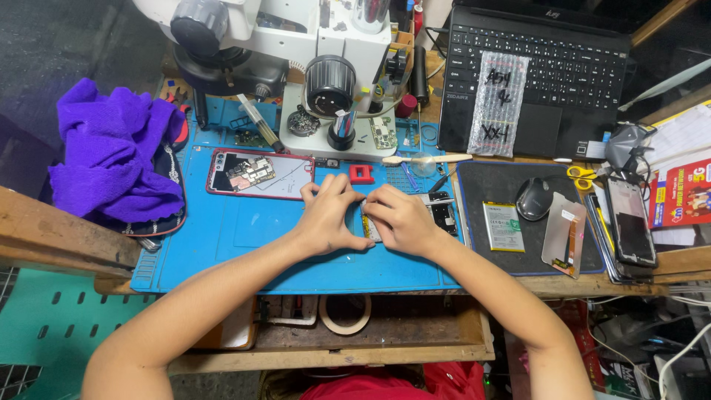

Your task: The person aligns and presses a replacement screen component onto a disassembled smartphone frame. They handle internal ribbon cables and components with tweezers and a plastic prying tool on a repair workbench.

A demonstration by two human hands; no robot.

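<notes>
A bright blue work mat [244,230] with a faint moulded grid covers the middle of the frame, and a vivid purple cloth [111,148] lies bunched at its left edge. Above centre, an opened phone [259,175] has a red rim, with a small red block [361,174] to its right. At upper right sits a black laptop [537,67], below it a dark mouse pad [503,192] carrying a grey mouse [533,198], and yellow-handled scissors [581,174] beside.

My two bare forearms reach forward and angle inward, so my left hand [328,217] and right hand [398,218] meet knuckle to knuckle — fingers curled down, fingertips pinched close together, both wrists low, thumbs tucked toward each other.
</notes>
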